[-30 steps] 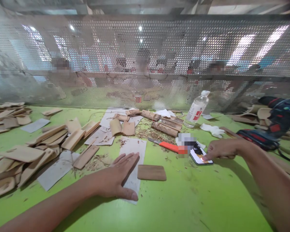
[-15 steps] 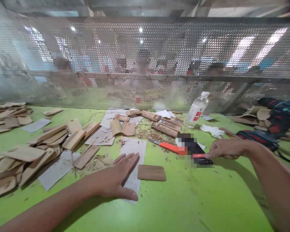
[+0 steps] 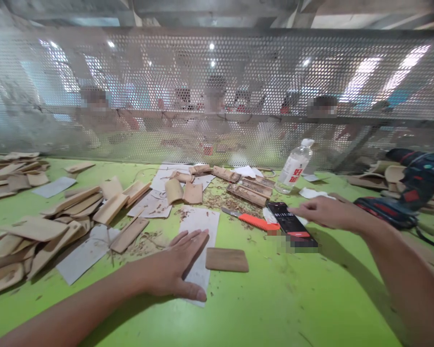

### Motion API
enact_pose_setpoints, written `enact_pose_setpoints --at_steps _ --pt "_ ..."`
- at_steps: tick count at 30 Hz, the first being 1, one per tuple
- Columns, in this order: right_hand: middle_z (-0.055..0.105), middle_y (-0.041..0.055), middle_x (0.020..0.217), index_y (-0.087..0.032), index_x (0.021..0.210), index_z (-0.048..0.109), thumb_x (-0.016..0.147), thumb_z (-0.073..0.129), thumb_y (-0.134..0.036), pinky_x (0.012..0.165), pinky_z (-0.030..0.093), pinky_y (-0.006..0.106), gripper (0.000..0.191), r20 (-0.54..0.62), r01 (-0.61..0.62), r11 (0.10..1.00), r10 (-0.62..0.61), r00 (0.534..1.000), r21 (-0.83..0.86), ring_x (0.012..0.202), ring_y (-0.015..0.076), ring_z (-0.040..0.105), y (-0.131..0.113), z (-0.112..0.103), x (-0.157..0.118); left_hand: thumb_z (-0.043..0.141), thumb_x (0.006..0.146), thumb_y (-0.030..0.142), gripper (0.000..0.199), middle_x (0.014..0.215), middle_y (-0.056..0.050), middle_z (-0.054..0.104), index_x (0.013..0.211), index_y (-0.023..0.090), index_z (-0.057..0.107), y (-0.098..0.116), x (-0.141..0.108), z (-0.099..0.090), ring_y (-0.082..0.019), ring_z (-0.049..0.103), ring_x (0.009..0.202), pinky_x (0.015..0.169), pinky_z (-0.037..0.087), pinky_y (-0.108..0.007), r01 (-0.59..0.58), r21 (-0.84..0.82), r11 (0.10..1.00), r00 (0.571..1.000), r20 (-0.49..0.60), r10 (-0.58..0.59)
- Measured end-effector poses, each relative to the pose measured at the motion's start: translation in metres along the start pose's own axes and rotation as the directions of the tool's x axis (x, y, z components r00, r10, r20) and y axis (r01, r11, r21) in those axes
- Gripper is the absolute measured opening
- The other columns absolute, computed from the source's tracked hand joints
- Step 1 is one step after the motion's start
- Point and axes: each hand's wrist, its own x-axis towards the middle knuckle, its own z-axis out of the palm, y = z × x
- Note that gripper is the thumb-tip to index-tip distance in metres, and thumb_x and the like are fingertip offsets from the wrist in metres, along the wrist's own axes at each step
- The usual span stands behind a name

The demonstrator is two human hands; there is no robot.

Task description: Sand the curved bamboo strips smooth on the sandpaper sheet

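Note:
My left hand (image 3: 181,270) lies flat with fingers spread on a white paper sheet (image 3: 211,221) on the green table. Just right of it rests a smooth rectangular wooden piece (image 3: 227,260). My right hand (image 3: 320,212) is over the upper right edge of a black phone (image 3: 287,222), whose lit screen shows a timer; its index finger points at the phone and the other fingers are curled, with nothing seen in them. An orange-handled knife (image 3: 256,221) lies left of the phone, its handle end beside it.
Bamboo pieces (image 3: 36,229) are heaped at the left, more (image 3: 248,193) among shavings at the centre back. A water bottle (image 3: 294,166) stands behind the phone, a cordless drill (image 3: 412,193) at the right. A perforated metal screen (image 3: 148,96) crosses behind; people show through it.
My right hand has moved up and left from the phone's lower end to its upper part. The phone screen now shows a timer. My left hand has stayed put.

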Motion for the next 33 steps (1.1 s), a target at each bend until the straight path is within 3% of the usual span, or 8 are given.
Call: enact_pose_setpoints --at_steps 4,8,11,16,19,22,27,33 --pt "0.059 0.0046 0.071 -0.020 0.073 0.063 0.084 0.063 -0.071 0.059 0.039 0.031 0.052 0.073 0.130 0.991 -0.129 0.989 -0.008 0.064 0.0189 0.051 -0.051 0.041 -0.003 0.060 0.080 0.085 0.126 0.169 -0.016 -0.001 0.165 0.017 -0.003 -0.001 0.001 0.002 -0.040 -0.001 0.155 0.124 0.013 -0.055 -0.009 0.000 1.000 1.000 -0.018 0.009" --pt "0.063 0.0065 0.084 -0.019 0.088 0.064 0.084 0.067 -0.068 0.065 0.041 0.031 0.050 0.261 0.333 0.942 -0.329 0.907 0.030 0.075 0.0220 0.055 -0.102 0.097 -0.010 0.061 0.079 0.086 0.127 0.169 -0.016 0.002 0.166 0.016 0.000 0.002 0.001 0.000 -0.041 0.001 0.154 0.125 0.013 -0.055 -0.002 -0.017 1.000 1.000 -0.029 0.002" --pt "0.063 0.0072 0.092 -0.017 0.095 0.062 0.084 0.070 -0.063 0.069 0.042 0.033 0.048 0.324 0.365 0.931 -0.355 0.877 0.032 0.081 0.0238 0.056 -0.119 0.117 -0.012 0.061 0.079 0.086 0.127 0.169 -0.017 0.003 0.166 0.015 0.001 0.003 0.000 -0.001 -0.041 0.002 0.154 0.125 0.014 -0.055 -0.001 -0.026 1.000 0.999 -0.032 0.000" --pt "0.061 0.0098 0.101 -0.017 0.098 0.059 0.081 0.074 -0.059 0.077 0.045 0.036 0.048 0.313 0.297 0.955 -0.287 0.905 0.014 0.092 0.0272 0.056 -0.120 0.117 -0.011 0.059 0.079 0.087 0.127 0.169 -0.016 0.001 0.165 0.015 -0.001 0.002 0.001 0.000 -0.042 0.000 0.154 0.124 0.012 -0.056 -0.013 -0.021 1.000 1.000 -0.025 0.012" --pt "0.063 0.0086 0.098 -0.017 0.098 0.060 0.077 0.078 -0.050 0.074 0.044 0.034 0.044 0.321 0.245 0.969 -0.238 0.917 0.020 0.087 0.0258 0.058 -0.124 0.116 -0.012 0.060 0.079 0.087 0.127 0.170 -0.016 0.000 0.166 0.017 -0.002 0.001 0.001 0.001 -0.042 0.000 0.154 0.124 0.013 -0.057 -0.013 -0.028 1.000 0.999 -0.029 0.012" --pt "0.069 0.0067 0.097 -0.018 0.114 0.062 0.080 0.075 -0.045 0.068 0.044 0.032 0.045 0.353 0.180 0.981 -0.192 0.916 0.066 0.080 0.0241 0.062 -0.126 0.116 -0.013 0.062 0.077 0.087 0.130 0.170 -0.016 -0.001 0.165 0.017 -0.003 0.001 0.000 0.002 -0.042 0.000 0.154 0.123 0.016 -0.057 0.005 -0.042 0.999 0.999 -0.036 -0.007" --pt "0.072 0.0102 0.113 -0.020 0.134 0.064 0.090 0.066 -0.045 0.080 0.047 0.033 0.051 0.308 0.276 0.950 -0.309 0.900 0.145 0.096 0.0273 0.065 -0.121 0.121 -0.013 0.065 0.074 0.086 0.137 0.169 -0.019 -0.005 0.164 0.016 -0.009 -0.001 0.000 0.006 -0.041 -0.001 0.154 0.123 0.018 -0.057 0.036 -0.061 0.998 0.998 -0.054 -0.039" --pt "0.076 0.0044 0.100 -0.022 0.129 0.069 0.092 0.062 -0.035 0.068 0.047 0.027 0.040 0.315 0.266 0.897 -0.382 0.869 0.354 0.080 0.0216 0.067 -0.123 0.126 -0.014 0.063 0.074 0.088 0.134 0.169 -0.019 -0.007 0.165 0.018 -0.008 -0.006 0.001 0.008 -0.041 -0.005 0.154 0.123 0.011 -0.058 0.001 -0.018 1.000 0.998 -0.066 -0.002"
